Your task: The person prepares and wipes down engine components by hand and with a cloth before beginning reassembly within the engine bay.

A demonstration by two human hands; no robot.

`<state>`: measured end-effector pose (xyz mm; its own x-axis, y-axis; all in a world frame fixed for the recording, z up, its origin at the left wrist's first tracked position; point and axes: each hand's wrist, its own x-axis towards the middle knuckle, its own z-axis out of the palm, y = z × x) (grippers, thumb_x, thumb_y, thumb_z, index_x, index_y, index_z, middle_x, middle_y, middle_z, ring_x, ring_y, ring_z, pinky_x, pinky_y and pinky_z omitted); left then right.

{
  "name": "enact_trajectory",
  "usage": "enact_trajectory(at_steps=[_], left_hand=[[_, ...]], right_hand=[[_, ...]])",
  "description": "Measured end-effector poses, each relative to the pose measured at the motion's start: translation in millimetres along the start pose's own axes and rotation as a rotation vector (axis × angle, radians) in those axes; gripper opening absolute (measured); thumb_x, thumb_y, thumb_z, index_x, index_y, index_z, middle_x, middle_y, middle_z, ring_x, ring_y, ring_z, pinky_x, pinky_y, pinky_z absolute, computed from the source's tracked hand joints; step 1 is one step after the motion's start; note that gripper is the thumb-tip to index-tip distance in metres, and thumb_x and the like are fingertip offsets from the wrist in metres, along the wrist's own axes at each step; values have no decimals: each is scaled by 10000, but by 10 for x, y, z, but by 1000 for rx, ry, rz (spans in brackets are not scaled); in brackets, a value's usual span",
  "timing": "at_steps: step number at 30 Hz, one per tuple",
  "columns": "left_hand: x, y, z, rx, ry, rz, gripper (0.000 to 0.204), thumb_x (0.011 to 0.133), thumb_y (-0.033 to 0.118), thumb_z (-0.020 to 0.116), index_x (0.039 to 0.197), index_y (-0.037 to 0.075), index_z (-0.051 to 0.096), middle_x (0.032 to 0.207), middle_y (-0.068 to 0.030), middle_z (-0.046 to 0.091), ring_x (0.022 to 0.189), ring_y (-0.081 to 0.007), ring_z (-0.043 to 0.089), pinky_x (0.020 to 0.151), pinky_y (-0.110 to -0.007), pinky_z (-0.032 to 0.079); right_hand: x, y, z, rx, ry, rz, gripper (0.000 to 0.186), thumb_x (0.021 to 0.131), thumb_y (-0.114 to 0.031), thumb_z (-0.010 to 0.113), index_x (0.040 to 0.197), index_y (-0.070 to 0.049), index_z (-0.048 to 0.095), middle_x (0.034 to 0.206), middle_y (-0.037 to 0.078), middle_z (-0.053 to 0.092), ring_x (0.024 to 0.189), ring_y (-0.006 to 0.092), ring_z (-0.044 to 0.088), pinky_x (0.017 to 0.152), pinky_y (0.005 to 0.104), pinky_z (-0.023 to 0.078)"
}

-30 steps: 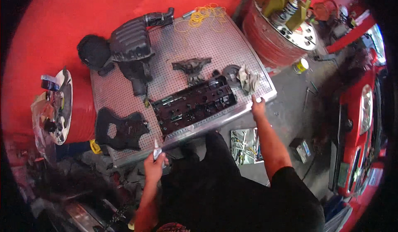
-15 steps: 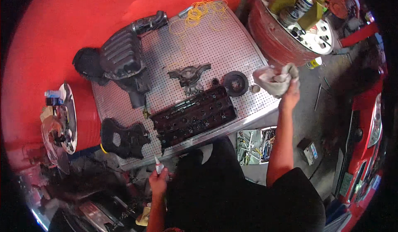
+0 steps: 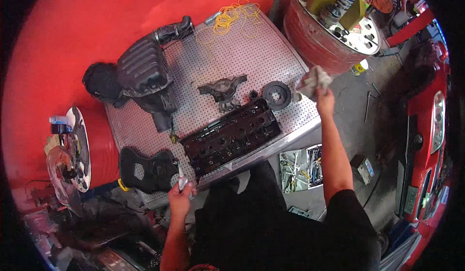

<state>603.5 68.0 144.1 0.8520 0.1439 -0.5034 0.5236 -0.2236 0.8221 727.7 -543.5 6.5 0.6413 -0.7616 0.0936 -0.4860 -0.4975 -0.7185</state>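
Note:
My left hand (image 3: 180, 197) grips a white tube (image 3: 182, 182) with a nozzle at the perforated metal table's (image 3: 242, 45) near edge, beside a flat black plastic part (image 3: 145, 171). My right hand (image 3: 324, 99) holds a crumpled pale rag (image 3: 315, 81) over the table's right corner. Left of the rag lie a round pulley (image 3: 269, 89) and a dark cast bracket (image 3: 220, 89). A long, oily dark cover (image 3: 230, 137) lies along the front edge. A black ribbed housing with a hose (image 3: 143, 70) sits at back left, and a tangled yellow cord (image 3: 227, 19) at the back.
Red drums with loaded tops stand at left (image 3: 104, 152) and back right (image 3: 305, 38), the latter holding bottles and a spray can (image 3: 345, 0). An open tool tray (image 3: 294, 169) and a small box (image 3: 363, 167) are low at right. A red car (image 3: 431, 140) borders the far right.
My right hand has picked the rag up from beside the pulley and moved it up and right, uncovering the pulley. My left hand still holds the tube, shifted only slightly.

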Motion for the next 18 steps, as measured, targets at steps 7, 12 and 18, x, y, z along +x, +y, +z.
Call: enact_trajectory(at_steps=[7,12,18], left_hand=[[-259,37,73,83,87,-119,121,953,143,675,973,24,677,769,-29,681,679,-104,616,636,-290,492],[-327,-195,228,63,131,-125,139,944,154,681,976,18,682,761,-30,694,701,-114,624,670,-300,495],[-495,-64,437,54,256,-220,207,938,204,700,947,-3,693,780,-64,718,726,-158,653,709,-330,510]], right_hand=[[-729,-112,1056,332,-663,132,359,896,-286,764,1076,23,731,1019,174,742,883,236,693,828,384,534],[-841,-300,1544,354,-837,423,404,918,-326,755,1105,31,740,967,114,754,875,177,664,828,344,513],[-979,-582,1491,146,-747,196,417,891,-287,759,1134,51,721,1058,200,750,1000,247,707,903,358,514]])
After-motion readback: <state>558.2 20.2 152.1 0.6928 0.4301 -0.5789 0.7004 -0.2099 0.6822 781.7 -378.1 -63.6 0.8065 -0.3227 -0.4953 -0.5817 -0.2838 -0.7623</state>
